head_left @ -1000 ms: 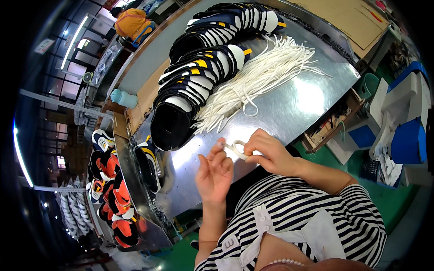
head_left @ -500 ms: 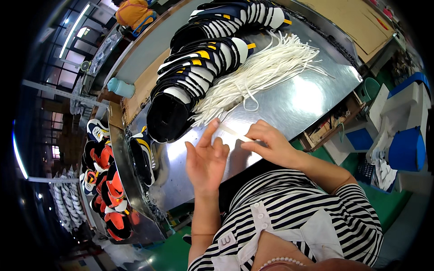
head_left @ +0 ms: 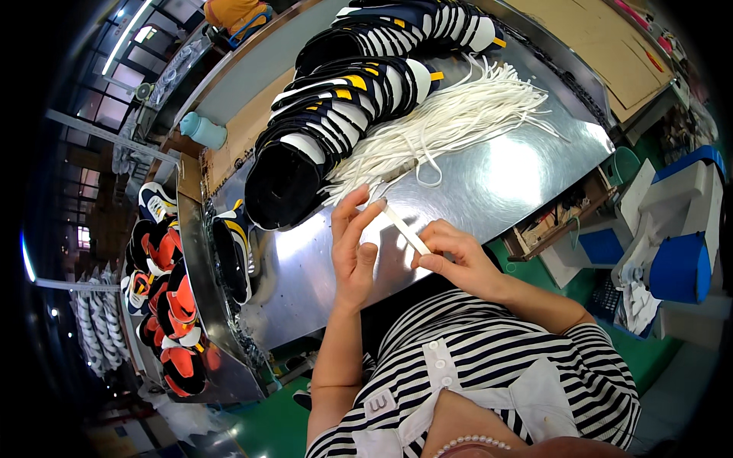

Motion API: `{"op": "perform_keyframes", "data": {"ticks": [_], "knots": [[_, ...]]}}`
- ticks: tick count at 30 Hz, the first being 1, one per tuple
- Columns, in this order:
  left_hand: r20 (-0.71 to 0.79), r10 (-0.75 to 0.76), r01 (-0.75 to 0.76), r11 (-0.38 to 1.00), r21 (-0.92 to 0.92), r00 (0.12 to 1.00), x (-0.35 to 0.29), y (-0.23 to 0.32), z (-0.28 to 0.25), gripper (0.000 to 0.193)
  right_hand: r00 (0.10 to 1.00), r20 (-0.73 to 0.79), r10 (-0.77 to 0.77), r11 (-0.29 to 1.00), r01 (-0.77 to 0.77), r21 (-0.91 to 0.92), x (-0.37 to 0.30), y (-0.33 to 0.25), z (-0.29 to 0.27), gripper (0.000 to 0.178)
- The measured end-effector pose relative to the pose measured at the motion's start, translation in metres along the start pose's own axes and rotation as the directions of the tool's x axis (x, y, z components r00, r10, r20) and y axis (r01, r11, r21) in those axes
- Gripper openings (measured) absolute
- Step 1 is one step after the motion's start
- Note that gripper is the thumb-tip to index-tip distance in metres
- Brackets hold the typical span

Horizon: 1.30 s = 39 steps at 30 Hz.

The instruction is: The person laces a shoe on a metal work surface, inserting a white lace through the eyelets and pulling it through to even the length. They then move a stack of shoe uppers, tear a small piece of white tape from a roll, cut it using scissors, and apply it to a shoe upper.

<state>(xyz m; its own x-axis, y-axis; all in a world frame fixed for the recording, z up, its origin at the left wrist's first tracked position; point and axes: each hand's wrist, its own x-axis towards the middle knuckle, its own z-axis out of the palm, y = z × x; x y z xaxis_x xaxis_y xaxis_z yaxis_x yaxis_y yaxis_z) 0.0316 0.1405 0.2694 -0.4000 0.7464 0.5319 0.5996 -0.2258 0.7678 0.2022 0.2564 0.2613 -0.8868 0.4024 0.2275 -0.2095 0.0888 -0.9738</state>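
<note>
A flat white shoelace [head_left: 405,230] runs straight between my hands above the near side of the metal table. My right hand [head_left: 456,262] pinches its lower end between thumb and fingers. At the upper end, the fingers of my left hand [head_left: 356,248] hold the lace at their tips; the thumb stays apart from it, and how the lace passes behind the fingers is hidden. Just beyond my hands lies a loose pile of white shoelaces [head_left: 450,114]. To its left, a row of nested dark shoe uppers [head_left: 336,114] with white and yellow parts curves across the table.
A second row of uppers [head_left: 412,30] lies farther back. One single shoe [head_left: 234,252] rests at the table's left edge. Red and black shoes [head_left: 179,305] stand on a lower shelf at left. A light blue bottle [head_left: 203,131] is beyond, and a machine with a blue part [head_left: 682,261] stands right.
My right hand has come slightly nearer and right, showing more of the lace. My left hand has turned, with its fingers bent toward the lace. The whole view has shifted a little.
</note>
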Motion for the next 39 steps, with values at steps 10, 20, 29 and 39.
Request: {"op": "perform_keyframes", "data": {"ticks": [10, 20, 29, 39], "knots": [[0.027, 0.051, -0.051, 0.999, -0.006, 0.998, -0.008, -0.022, -0.001, 0.050, 0.994, 0.104, -0.016, 0.999, 0.020, -0.037, -0.002, -0.022, -0.010, 0.011], [0.113, 0.048, -0.048, 0.999, -0.004, 0.992, -0.013, -0.026, 0.005, 0.046, 0.983, 0.162, -0.088, 0.992, 0.102, -0.075, 0.004, -0.050, -0.021, 0.012], [0.162, 0.002, 0.014, 0.995, -0.098, 0.987, -0.026, -0.022, 0.011, 0.029, 0.979, 0.201, -0.041, 0.996, 0.025, 0.082, 0.021, -0.048, -0.034, 0.037], [0.249, -0.243, 0.347, 0.707, -0.615, 0.937, -0.048, -0.012, 0.018, 0.042, 0.926, 0.267, 0.266, 0.761, -0.372, 0.532, 0.047, -0.017, -0.033, 0.064]]}}
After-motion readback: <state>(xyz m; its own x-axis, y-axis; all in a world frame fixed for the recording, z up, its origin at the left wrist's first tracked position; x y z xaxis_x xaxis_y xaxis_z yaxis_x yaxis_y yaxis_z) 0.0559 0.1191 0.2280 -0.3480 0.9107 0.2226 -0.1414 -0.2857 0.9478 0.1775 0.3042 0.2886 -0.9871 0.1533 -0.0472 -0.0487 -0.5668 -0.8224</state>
